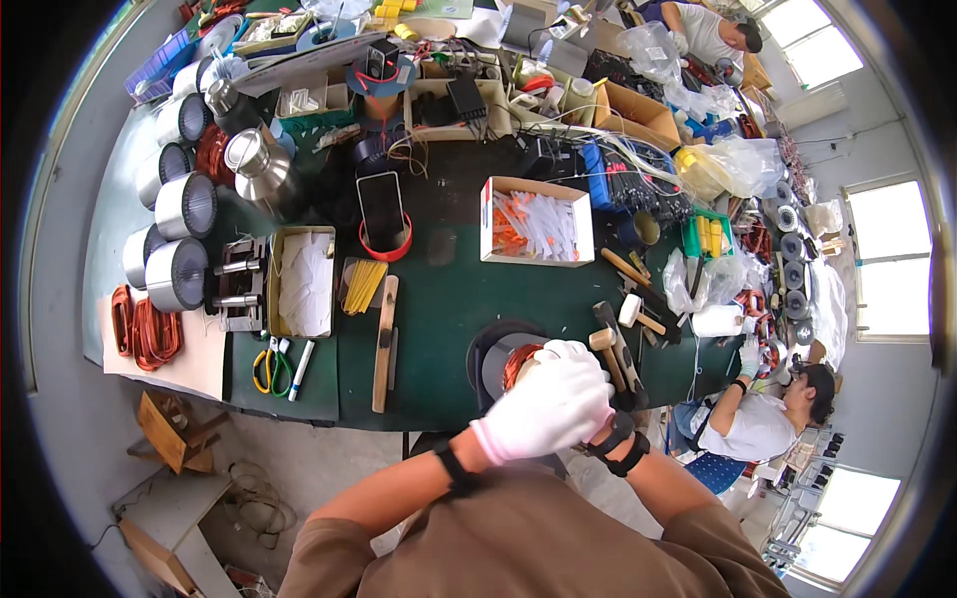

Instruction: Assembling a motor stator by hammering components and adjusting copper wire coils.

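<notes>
Looking down through the head view, both hands sit low and just right of centre in the frame, pressed onto a round metal cylinder wound with copper wire [506, 365] at the near edge of the dark green counter [439, 289]. The left hand [543, 404], in a white glove with a pink cuff, lies on top and curls closed over the cylinder's right rim. The right hand [604, 424] is almost wholly hidden under it; only its wrist and a black wrist strap show, so I cannot tell whether it is closed or apart.

The cylinder lies directly under and just up-left of the hands, touching the left glove. Its axis looks upright, the open end facing the camera, with copper windings showing at the rim. The left hand is the nearer one, covering it.

Counting nearby things: three mallets [623, 344] lie close to the right of the hands, handles running down-right. One long wooden stick [384, 344] lies to the left, nearly upright in the frame. One open box of orange and white pieces [536, 221] sits above centre. One phone [381, 207] stands in a red ring. About six similar silver cylinders [177, 271] line the left edge, and one pair of scissors [269, 367] lies lower left.
</notes>
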